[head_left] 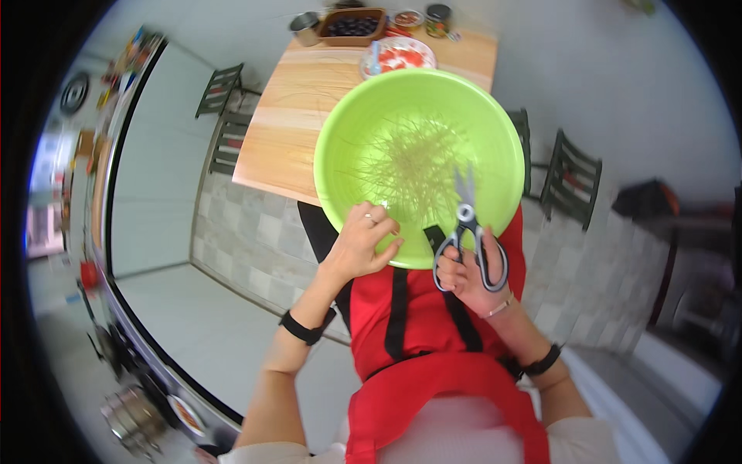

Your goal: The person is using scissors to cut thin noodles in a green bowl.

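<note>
A large green plastic basin [342, 133] stands before me, overlapping the near edge of the wooden table. Thin pale strands, possibly roots or fine stems, lie in a loose tangle [417, 156] at its bottom. Kitchen scissors [465, 220] with grey and black handles are held in my right hand [475, 275] over the basin's near right rim; their blades are slightly apart and point into the basin. My left hand [365, 240] is over the near left rim, fingers curled and thumb apart, with nothing visible in it. A small black strip [435, 236] shows beside the scissors; what it belongs to is unclear.
On the wooden table [290, 127] behind the basin are a plate with red pieces [429, 58], a brown tray of dark round fruit [324, 36], a metal cup [305, 29] and a lidded jar [438, 22]. Dark slatted chairs [571, 177] flank the table. A long counter [110, 203] runs along the left.
</note>
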Action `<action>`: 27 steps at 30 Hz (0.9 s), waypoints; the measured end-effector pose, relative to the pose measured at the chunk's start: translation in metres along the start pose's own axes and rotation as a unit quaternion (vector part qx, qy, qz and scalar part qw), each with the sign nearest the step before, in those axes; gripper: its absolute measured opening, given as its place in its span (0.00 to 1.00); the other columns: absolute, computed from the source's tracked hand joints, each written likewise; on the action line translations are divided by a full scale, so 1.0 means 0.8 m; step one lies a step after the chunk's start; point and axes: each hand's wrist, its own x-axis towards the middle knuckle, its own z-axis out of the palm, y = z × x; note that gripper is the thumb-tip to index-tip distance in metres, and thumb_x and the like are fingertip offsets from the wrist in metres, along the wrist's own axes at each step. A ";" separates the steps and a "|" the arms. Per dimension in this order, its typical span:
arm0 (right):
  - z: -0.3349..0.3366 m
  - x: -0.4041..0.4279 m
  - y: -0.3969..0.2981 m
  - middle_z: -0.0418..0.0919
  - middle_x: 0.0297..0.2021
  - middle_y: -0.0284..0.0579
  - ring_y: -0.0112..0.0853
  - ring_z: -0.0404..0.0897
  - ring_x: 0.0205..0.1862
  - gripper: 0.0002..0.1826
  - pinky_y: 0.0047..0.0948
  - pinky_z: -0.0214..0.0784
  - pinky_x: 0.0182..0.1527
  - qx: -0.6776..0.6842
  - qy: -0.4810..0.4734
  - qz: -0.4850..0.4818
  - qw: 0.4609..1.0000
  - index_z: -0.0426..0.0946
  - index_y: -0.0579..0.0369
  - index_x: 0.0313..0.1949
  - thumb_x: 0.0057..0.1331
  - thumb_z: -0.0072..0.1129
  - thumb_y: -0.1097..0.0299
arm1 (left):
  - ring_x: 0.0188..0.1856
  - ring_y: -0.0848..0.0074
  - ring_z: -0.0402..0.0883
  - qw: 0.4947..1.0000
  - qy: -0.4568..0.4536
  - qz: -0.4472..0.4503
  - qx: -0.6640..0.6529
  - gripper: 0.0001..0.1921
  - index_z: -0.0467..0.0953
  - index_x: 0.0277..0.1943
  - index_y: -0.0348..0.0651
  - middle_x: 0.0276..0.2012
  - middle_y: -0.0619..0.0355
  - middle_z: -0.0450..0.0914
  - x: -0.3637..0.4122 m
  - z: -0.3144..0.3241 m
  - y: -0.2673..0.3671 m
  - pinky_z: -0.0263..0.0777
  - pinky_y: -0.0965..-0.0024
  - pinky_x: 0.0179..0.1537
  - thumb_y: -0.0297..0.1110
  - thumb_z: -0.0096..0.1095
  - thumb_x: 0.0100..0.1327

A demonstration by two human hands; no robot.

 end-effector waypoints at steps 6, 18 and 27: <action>0.004 -0.028 -0.026 0.55 0.20 0.33 0.25 0.56 0.22 0.34 0.24 0.50 0.28 -0.069 0.039 -0.139 0.987 0.64 0.56 0.30 0.59 0.36 0.31 | 0.60 0.59 0.60 0.992 -0.061 0.112 0.002 0.25 0.72 0.50 0.44 0.55 0.51 0.65 0.040 -0.022 -0.010 0.47 0.55 0.64 0.49 0.60 0.52; 0.018 -0.005 -0.015 0.58 0.20 0.34 0.27 0.58 0.24 0.34 0.24 0.53 0.32 -0.111 0.100 -0.125 0.981 0.66 0.56 0.32 0.59 0.38 0.31 | 0.36 0.62 0.77 0.886 0.206 -0.407 -0.078 0.11 0.76 0.36 0.37 0.31 0.50 0.78 -0.056 -0.035 -0.245 0.71 0.65 0.39 0.35 0.58 0.55; 0.047 0.018 -0.001 0.58 0.21 0.34 0.26 0.58 0.24 0.34 0.24 0.51 0.33 -0.145 0.094 -0.099 0.980 0.65 0.55 0.33 0.60 0.36 0.31 | 0.31 0.67 0.80 0.882 0.192 -0.428 -0.041 0.10 0.81 0.31 0.41 0.27 0.54 0.80 -0.056 -0.024 -0.277 0.72 0.65 0.34 0.37 0.62 0.50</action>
